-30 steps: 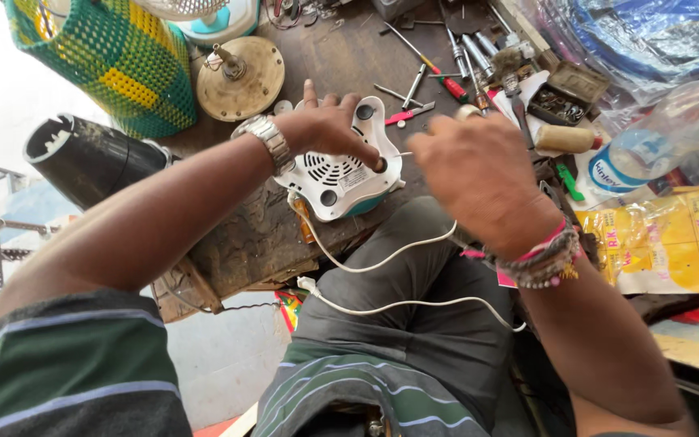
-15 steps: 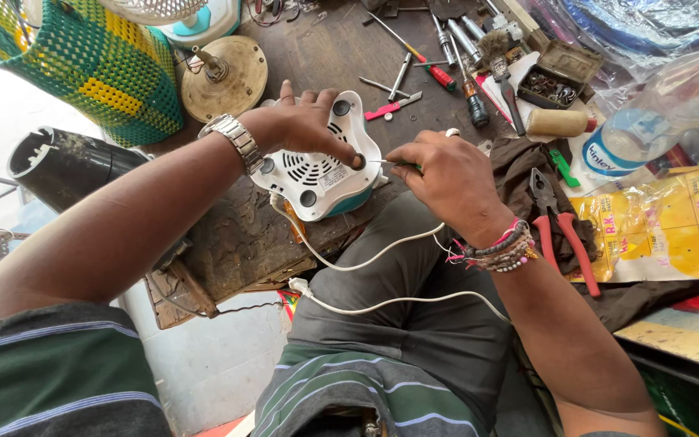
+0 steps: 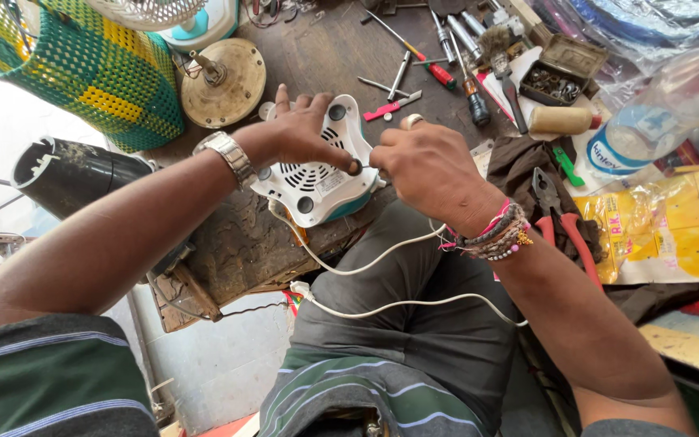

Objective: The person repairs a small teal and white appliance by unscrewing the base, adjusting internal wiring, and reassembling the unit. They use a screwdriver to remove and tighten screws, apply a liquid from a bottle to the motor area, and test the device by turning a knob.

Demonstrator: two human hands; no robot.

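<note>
L hand [image 3: 305,133] grips fan base [image 3: 321,174]; R hand [image 3: 422,166] pinches thin tool at its edge, looks like screw work. Next likely needs steady hold.

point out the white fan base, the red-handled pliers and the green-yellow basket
white fan base [image 3: 311,180], head view, on its vented underside.
red-handled pliers [image 3: 564,228], head view, on one red handle.
green-yellow basket [image 3: 82,69], head view, on its woven side wall.

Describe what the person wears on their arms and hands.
The left hand has a silver metal wristwatch. The right hand has a silver ring and a stack of coloured bead and thread bracelets. Both forearms are bare; striped short sleeves show.
</note>
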